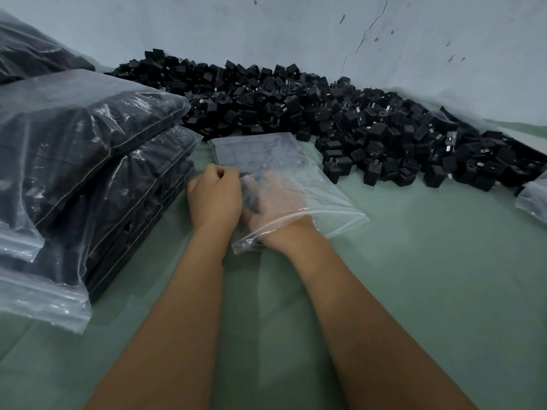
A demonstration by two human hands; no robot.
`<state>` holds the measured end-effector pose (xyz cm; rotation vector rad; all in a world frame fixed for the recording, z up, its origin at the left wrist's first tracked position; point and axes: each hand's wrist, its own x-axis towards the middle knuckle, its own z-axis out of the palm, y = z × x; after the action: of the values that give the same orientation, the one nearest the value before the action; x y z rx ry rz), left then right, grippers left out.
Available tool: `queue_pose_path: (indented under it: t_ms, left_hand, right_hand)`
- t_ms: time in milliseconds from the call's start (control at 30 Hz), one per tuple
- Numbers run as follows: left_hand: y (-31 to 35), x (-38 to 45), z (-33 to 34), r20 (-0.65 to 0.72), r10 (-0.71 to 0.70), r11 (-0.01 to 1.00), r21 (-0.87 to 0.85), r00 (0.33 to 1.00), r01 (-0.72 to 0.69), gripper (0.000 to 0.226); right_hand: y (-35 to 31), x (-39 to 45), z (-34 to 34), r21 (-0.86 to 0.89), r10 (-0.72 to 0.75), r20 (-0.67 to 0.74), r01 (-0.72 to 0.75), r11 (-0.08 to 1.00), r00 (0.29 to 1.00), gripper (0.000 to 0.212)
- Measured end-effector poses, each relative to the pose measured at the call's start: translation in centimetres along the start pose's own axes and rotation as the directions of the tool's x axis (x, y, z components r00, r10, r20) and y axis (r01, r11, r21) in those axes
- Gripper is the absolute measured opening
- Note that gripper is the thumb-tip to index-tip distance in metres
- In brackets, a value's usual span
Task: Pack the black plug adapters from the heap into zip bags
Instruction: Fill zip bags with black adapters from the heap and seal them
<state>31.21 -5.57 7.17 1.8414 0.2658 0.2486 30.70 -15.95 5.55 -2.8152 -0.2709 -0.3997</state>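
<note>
The adapters point(349, 119) are small black cubes of matte plastic, and some show two short metal prongs on one face. They lie in a long loose heap along the wall point(296, 31), beyond both hands and stretching far to the right of the right hand. Small pale marks show on a few of them, but they are too small to read, and no brand can be made out.

A clear zip bag point(284, 184) lies flat on the green table point(414, 261), with its open mouth toward the person. The right hand point(275, 202) is inside the bag, past the wrist, and is seen through the plastic. Its fingers are curled round some dark adapters, though the film blurs how many. More dark shapes sit at the far end of the bag, beyond the fingers.

The left hand point(214, 196) is just left of the right hand, touching the left edge of the bag. Its fingers are curled tight and pinch the plastic there.

Left of the left hand stands a stack of full bags point(88, 161), each packed with black adapters and lying one on another. No writing shows on them. At the far right, well apart from the right hand, the corner of another bag point(532, 199) comes into the view.
</note>
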Motion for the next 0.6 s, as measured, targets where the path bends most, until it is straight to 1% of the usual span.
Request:
queue_pose_path:
  t_ms: [100, 133, 167, 233, 300, 333, 367, 433, 500, 567, 600]
  left_hand:
    - [-0.1, 0.1, 0.0, -0.003, 0.005, 1.0, -0.005, 1.0, -0.005, 0.019]
    - [-0.1, 0.2, 0.0, 0.004, 0.024, 1.0, -0.005, 1.0, -0.024, 0.018]
    - [-0.2, 0.1, 0.1, 0.023, 0.057, 0.998, 0.002, 0.998, -0.057, 0.018]
    - [-0.2, -0.1, 0.1, 0.096, 0.134, 0.988, 0.058, 0.986, -0.14, 0.025]
    - [-0.2, -0.1, 0.2, 0.159, 0.153, 0.972, 0.152, 0.975, -0.177, 0.027]
    - [-0.2, 0.0, 0.1, 0.176, 0.146, 0.966, 0.186, 0.974, -0.179, 0.027]
    - [-0.3, 0.1, 0.1, 0.185, 0.139, 0.962, 0.207, 0.973, -0.176, 0.027]
    - [-0.5, 0.1, 0.0, 0.193, 0.127, 0.959, 0.227, 0.973, -0.17, 0.027]
    - [-0.5, 0.1, -0.1, 0.194, 0.122, 0.956, 0.24, 0.973, -0.168, 0.026]
    - [-0.6, 0.0, -0.1, 0.198, 0.121, 0.953, 0.25, 0.973, -0.17, 0.026]
    - [-0.5, 0.0, -0.1, 0.202, 0.115, 0.953, 0.255, 0.973, -0.166, 0.025]
  right_hand:
    - [-0.2, -0.1, -0.1, 0.011, 0.006, 0.027, -0.006, 1.0, 1.0, 0.032]
    - [-0.2, -0.1, -0.2, 0.039, 0.007, 0.029, -0.008, 0.999, 1.0, 0.033]
    - [-0.2, -0.2, -0.2, 0.082, 0.008, 0.013, -0.009, 0.997, 1.0, 0.031]
    - [-0.3, -0.5, -0.3, 0.146, 0.014, -0.017, -0.012, 0.989, 1.0, 0.03]
    - [-0.4, -0.6, -0.4, 0.063, -0.027, -0.016, 0.028, 0.998, 1.0, 0.037]
    - [-0.5, -0.7, -0.5, 0.014, -0.054, -0.011, 0.054, 0.998, 0.999, 0.037]
    - [-0.6, -0.8, -0.8, 0.008, -0.078, -0.014, 0.078, 0.997, 0.997, 0.032]
    - [-0.8, -1.3, -1.5, 0.076, -0.112, -0.012, 0.112, 0.991, 0.994, 0.02]
    - [-0.5, -2.1, -1.9, 0.133, -0.109, -0.015, 0.11, 0.985, 0.994, 0.015]
    - [0.1, -3.1, -2.3, 0.185, -0.039, -0.076, 0.052, 0.981, 0.996, 0.013]
    - [0.3, -3.5, -2.5, 0.177, -0.027, -0.174, 0.058, 0.983, 0.984, 0.02]
